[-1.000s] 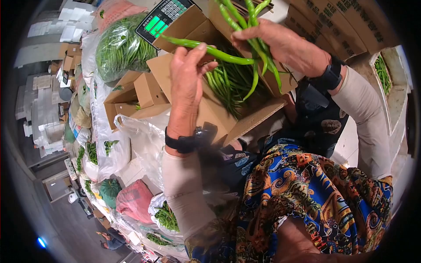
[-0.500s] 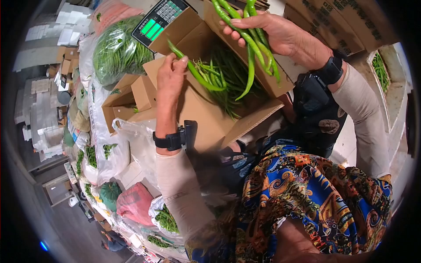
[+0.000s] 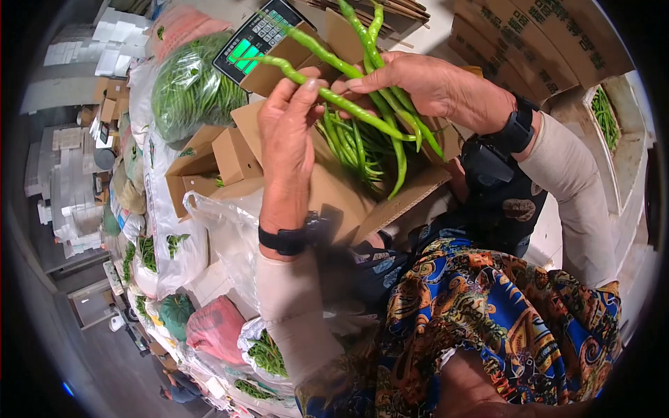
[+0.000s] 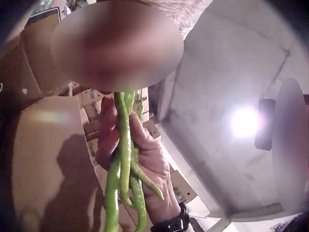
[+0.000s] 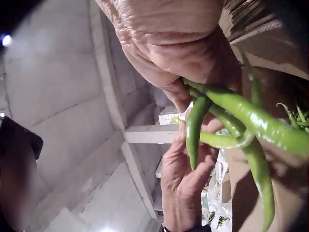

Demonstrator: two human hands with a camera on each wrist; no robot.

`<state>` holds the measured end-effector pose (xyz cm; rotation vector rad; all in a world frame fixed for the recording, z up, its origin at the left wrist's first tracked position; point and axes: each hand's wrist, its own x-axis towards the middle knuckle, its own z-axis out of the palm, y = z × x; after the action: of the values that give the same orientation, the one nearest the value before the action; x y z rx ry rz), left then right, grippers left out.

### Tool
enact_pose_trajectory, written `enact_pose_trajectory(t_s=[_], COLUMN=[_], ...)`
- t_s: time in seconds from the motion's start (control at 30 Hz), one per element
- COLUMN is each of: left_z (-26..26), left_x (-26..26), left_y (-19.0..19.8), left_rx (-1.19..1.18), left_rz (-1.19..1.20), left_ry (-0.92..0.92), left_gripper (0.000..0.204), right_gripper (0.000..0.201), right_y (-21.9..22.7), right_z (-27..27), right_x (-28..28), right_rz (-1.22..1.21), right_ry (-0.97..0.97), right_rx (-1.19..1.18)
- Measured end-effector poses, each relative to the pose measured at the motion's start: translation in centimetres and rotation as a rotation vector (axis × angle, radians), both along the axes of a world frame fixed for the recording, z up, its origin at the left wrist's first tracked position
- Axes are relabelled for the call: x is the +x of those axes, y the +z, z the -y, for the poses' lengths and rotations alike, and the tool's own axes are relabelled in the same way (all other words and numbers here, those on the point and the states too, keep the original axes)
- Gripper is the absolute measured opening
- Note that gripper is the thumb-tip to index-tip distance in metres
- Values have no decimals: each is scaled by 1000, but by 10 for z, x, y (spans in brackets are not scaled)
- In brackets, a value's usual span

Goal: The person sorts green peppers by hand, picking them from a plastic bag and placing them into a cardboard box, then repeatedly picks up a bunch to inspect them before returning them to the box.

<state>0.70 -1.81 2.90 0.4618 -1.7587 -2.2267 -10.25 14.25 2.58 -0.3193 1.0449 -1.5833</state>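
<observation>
Over an open cardboard box [image 3: 334, 198], the left hand [image 3: 289, 132] pinches a long green pepper [image 3: 348, 106] between thumb and fingers. Close beside it, the right hand [image 3: 435, 87] grips several long green peppers [image 3: 359, 28], whose ends stick out above and below the fist. The two hands nearly meet at the fingertips. More green peppers [image 3: 355, 150] lie in the box below. In the right wrist view, peppers [image 5: 260, 121] hang from the right hand [image 5: 178, 43], with the left hand [image 5: 186, 183] behind. The left wrist view shows the right hand [image 4: 149, 159] round its peppers.
A scale with a lit green display [image 3: 244, 56] stands behind the box. To its left are a clear bag of green peppers [image 3: 195, 80] and a smaller carton [image 3: 233, 150]. Printed cardboard [image 3: 529, 42] stands at the upper right; a red sack [image 3: 217, 327] lies lower left.
The left hand first drew away left and down with a pepper, then came back up beside the right hand. The right hand has shifted slightly down and left, still gripping its peppers.
</observation>
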Motion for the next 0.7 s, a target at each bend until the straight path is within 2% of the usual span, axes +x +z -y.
enact_pose_trajectory(t_s=[0.07,0.13,0.23,0.3,0.37,0.47,0.5,0.53,0.63,0.67,0.7], left_z=[8,20,30,39,43,51,55,56,53,53,43], left_x=[6,12,14,16,19,21,22,21,18,17,16], left_y=[5,7,9,14,21,20,16,8,-17,-27,-20], left_rx=[68,69,101,102,97,36,-14,-11,-542,-804,-763], left_rz=[9,6,-91,-137,-177,-95,-9,-14,370,255,240], left_ry=[60,35,63,28,-33,-23,11,7,14,50,84], left_gripper=[23,29,36,38,45,43,35,35,44,46,44], right_gripper=[26,32,35,39,39,41,42,43,44,44,41], right_y=[-5,-2,2,6,10,9,10,11,13,13,12], right_z=[-1,-5,-8,-11,-13,-13,-13,-15,-16,-15,-15], right_x=[-8,-14,-18,-21,-21,-22,-21,-21,-20,-19,-19], right_rz=[30,19,-32,-58,-74,-101,-92,-84,-48,-28,-26], right_ry=[-42,-78,-72,3,27,87,102,116,113,108,98], right_rx=[-71,-101,-161,-305,-338,-418,-445,-470,-472,-476,-486])
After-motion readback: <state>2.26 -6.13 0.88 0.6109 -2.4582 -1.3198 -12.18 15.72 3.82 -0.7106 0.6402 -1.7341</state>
